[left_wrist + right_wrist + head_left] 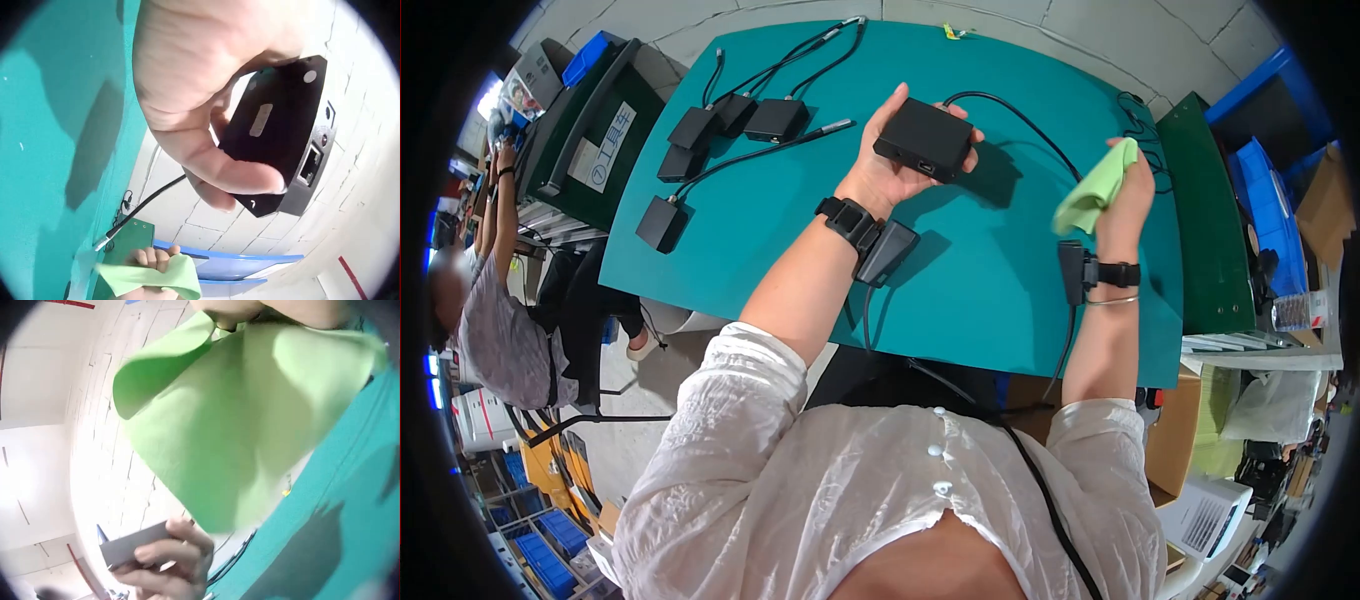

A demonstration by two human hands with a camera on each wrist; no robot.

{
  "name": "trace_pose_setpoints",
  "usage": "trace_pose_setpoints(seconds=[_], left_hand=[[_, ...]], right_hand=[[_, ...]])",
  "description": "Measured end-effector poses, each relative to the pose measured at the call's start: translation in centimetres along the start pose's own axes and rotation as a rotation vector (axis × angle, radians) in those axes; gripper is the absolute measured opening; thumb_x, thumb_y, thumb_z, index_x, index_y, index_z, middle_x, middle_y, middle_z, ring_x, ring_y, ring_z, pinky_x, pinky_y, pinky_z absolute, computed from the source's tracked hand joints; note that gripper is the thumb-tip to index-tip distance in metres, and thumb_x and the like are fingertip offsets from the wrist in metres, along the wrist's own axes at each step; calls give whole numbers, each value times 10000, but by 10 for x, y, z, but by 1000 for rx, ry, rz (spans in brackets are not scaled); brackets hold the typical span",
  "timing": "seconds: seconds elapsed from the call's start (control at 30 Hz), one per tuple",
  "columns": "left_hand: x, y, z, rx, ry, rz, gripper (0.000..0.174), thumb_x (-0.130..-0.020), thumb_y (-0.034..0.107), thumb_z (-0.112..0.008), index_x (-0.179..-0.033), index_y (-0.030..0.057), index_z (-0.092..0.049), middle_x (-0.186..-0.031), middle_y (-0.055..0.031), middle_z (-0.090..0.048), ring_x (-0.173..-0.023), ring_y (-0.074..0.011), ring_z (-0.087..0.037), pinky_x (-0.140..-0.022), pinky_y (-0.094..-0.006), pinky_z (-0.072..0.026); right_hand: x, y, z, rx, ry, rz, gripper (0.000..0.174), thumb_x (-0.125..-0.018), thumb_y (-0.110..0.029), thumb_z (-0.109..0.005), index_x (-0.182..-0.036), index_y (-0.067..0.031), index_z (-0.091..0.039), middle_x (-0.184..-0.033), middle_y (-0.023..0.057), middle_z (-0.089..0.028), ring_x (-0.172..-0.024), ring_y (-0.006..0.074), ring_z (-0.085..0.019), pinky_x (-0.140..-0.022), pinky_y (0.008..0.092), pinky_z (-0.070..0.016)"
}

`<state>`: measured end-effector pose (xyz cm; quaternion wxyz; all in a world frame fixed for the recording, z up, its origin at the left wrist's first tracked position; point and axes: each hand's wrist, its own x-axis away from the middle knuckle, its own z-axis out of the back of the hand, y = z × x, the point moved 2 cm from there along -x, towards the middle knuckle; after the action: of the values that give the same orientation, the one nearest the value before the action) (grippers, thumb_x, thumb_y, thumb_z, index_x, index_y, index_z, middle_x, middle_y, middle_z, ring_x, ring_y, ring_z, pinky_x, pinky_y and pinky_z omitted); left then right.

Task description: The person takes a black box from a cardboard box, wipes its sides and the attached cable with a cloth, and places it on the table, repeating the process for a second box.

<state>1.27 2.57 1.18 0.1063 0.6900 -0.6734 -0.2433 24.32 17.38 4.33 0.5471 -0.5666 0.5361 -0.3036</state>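
A small black box [924, 138] rests in my left hand [878, 168], held above the table, with thumb and fingers curled round its edges. In the left wrist view, one end of the box [275, 134] has a network socket [310, 164] and small round holes beside it. A black cable [1025, 118] runs from its far side toward the right. My right hand [1135, 198] grips a light green cloth [1096, 187] to the right of the box. Seen from the right wrist, the cloth [212, 419] hangs down spread out from the fingers.
Several similar black boxes [776, 119] with cables lie on the teal table [990, 300], at its back left. Thin black cables [1140, 125] are bunched at the right edge. A green cabinet [1210, 220] stands on the right; another person [505, 320] sits at left.
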Motion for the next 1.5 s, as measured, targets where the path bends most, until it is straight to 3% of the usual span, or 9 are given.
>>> trace_pose_setpoints(seconds=[0.23,0.33,0.57,0.73,0.87,0.93,1.03,1.33,1.5], left_hand=[[3,0,-11,-112,-8,-86,722,-885,621,-399,-1267,19,-513,-1026,-219,-599,-765,-362,-578,-624,-368,-469],[4,-2,-15,-175,-2,-65,754,-880,647,-380,-1302,31,-490,-1038,-210,-599,-775,-366,-583,-633,-364,-469],[1,-11,-15,-132,-114,49,825,-866,703,-331,-1335,38,-462,-1057,-215,-592,-784,-381,-589,-670,-370,-473],[1,-13,-16,-118,-142,47,825,-873,700,-310,-1346,39,-451,-1051,-222,-591,-776,-382,-594,-670,-384,-475],[0,-15,-17,-153,-127,78,819,-883,690,-296,-1356,37,-438,-1061,-236,-591,-775,-395,-610,-701,-394,-487],[0,-16,-15,-148,-151,105,817,-887,684,-296,-1358,30,-432,-1075,-244,-590,-779,-404,-617,-719,-395,-494],[1,-13,-18,-138,-159,131,814,-896,659,-322,-1353,-8,-413,-1122,-267,-578,-852,-429,-634,-738,-413,-535],[2,-19,-16,-263,94,216,632,-916,514,-480,-1243,-27,-487,-1144,-215,-589,-997,-368,-623,-725,-454,-574],[-2,-10,7,-456,459,14,300,-883,184,-628,-1082,-29,-559,-995,-143,-607,-928,-253,-638,-806,-391,-550]], right_hand=[[8,-5,-11,453,-647,-272,295,-906,-276,-576,-843,1,-655,-691,50,-613,-633,106,-574,-563,235,-445],[24,10,-39,616,-671,-41,276,-879,-277,-619,-927,-14,-688,-758,51,-668,-710,106,-596,-659,249,-468],[20,26,-38,525,-597,-9,219,-863,-246,-622,-1001,-91,-692,-906,66,-694,-803,186,-643,-744,293,-494],[16,29,-28,1130,-494,150,218,-841,-183,-608,-1025,-95,-683,-1105,115,-632,-1003,292,-599,-857,339,-472],[23,24,-39,1000,-462,448,314,-852,-189,-597,-1130,-45,-626,-1176,132,-598,-1003,261,-596,-869,335,-463],[26,20,-47,185,-481,-28,408,-869,-203,-586,-1213,14,-549,-1179,150,-594,-966,221,-600,-838,339,-474],[32,1,-55,-472,-618,-226,404,-923,-234,-557,-1226,32,-527,-1159,160,-594,-938,184,-597,-801,321,-488],[22,-1,-40,-262,-205,80,353,-987,-277,-468,-1015,55,-588,-1078,178,-631,-882,202,-648,-750,278,-509],[25,-10,-40,3,-199,206,377,-989,-288,-460,-948,56,-609,-995,169,-657,-790,209,-669,-694,287,-526]])
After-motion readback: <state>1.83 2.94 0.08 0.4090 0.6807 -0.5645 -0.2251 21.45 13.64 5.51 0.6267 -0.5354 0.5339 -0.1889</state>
